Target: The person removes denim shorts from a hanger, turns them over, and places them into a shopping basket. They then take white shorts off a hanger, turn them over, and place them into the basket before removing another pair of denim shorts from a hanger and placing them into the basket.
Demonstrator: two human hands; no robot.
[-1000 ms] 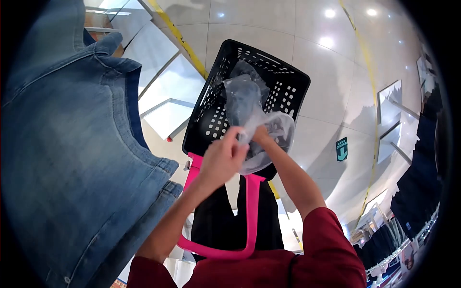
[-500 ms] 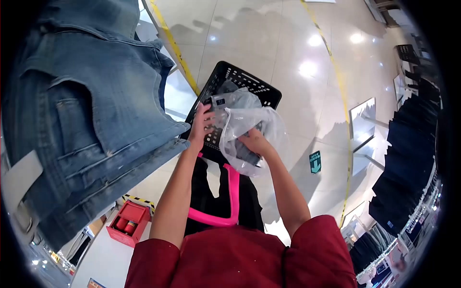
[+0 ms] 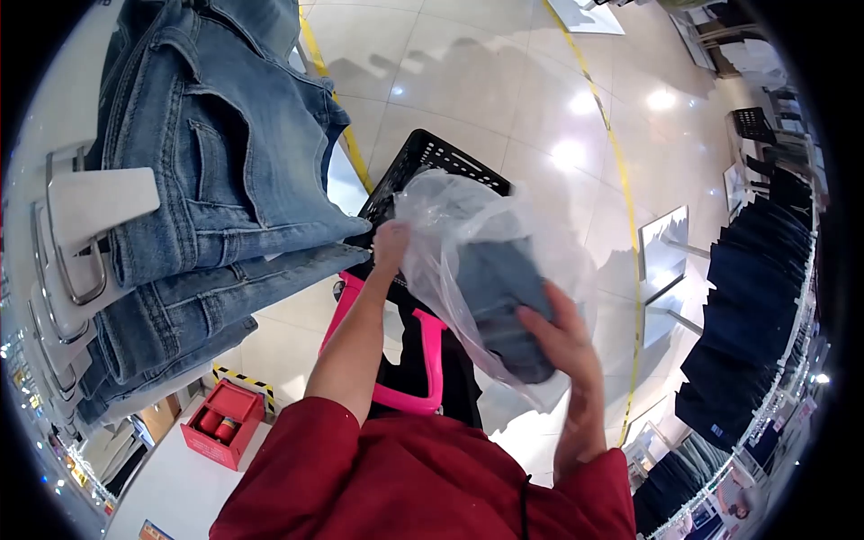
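Over a black basket hangs a clear plastic bag. My left hand is closed on the bag's left edge, beside the basket. A folded blue-grey denim garment lies partly within the bag, its lower right end at the bag's opening. My right hand grips the right side of this denim, thumb on top and fingers partly hidden behind it. Below the basket is a pink handle frame.
Blue jeans hang on metal hooks at the left. A red box with red cylinders stands on a white surface at lower left. Dark garments hang along the right. Yellow tape crosses the tiled floor.
My right hand has moved right and down, with the denim now partly out of the bag. My left hand has closed on the bag's edge. The hanging jeans appear shifted in view.
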